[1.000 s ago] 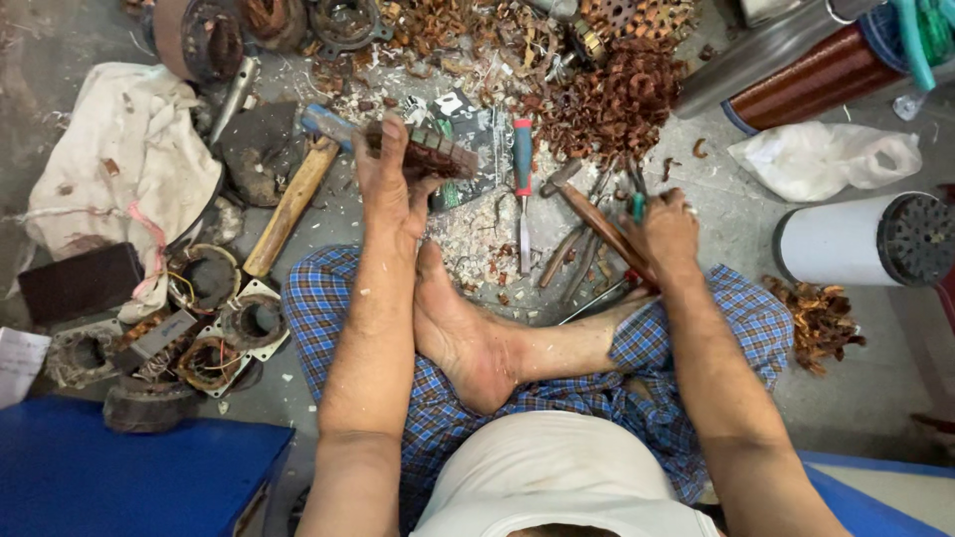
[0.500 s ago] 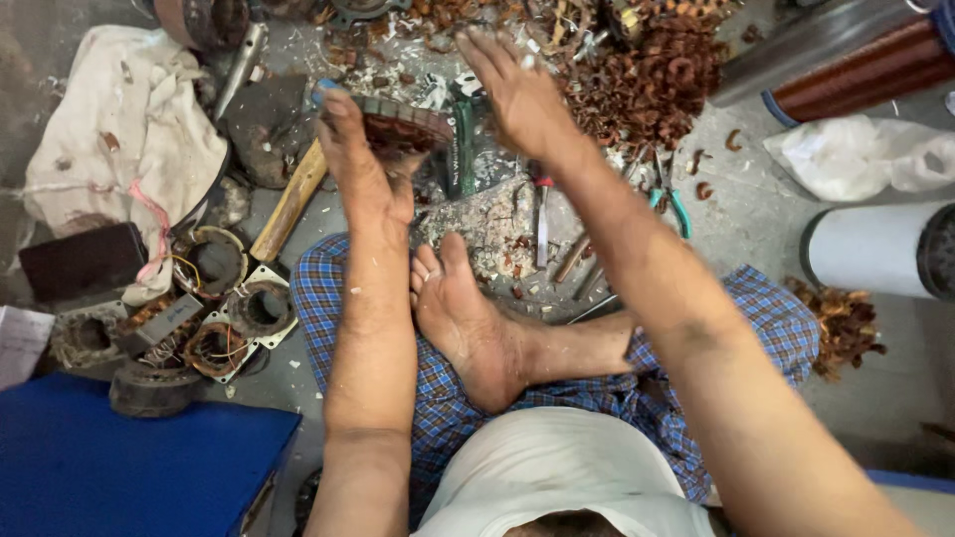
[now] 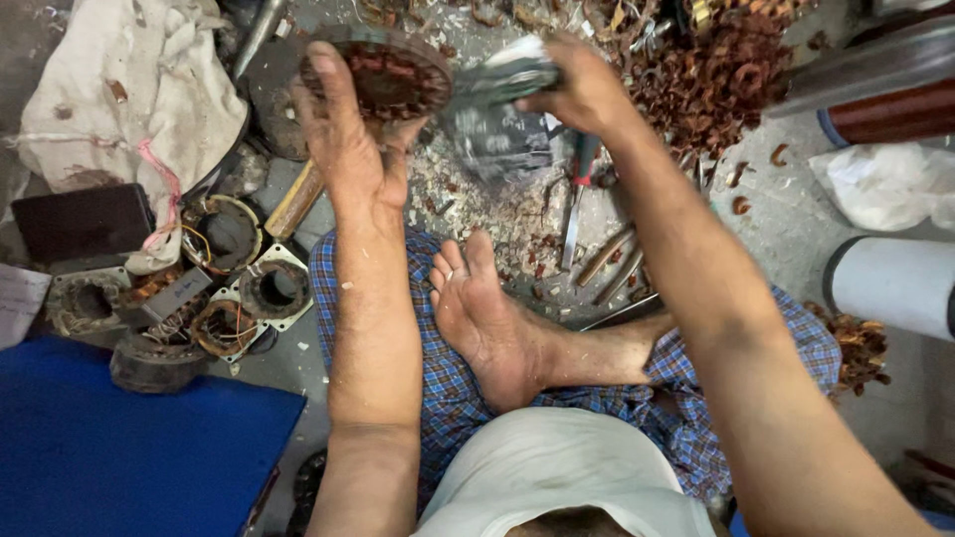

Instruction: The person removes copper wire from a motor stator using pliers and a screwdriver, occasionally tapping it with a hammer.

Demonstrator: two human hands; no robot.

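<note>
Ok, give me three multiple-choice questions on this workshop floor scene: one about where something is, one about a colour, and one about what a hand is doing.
1. Where does the blue board lie?
A. lower left of the view
B. upper right
C. on the person's lap

2. What colour is the cloth at upper left?
A. black
B. off-white
C. green

3. What is the left hand doing?
A. resting flat on the floor
B. hanging empty
C. gripping a round copper-wound motor part

Answers:
1 A, the board fills the lower left corner beside the left forearm.
2 B, the crumpled cloth is pale and stained.
3 C, the fingers wrap the round part while the right hand holds a blurred tool next to it.
</note>
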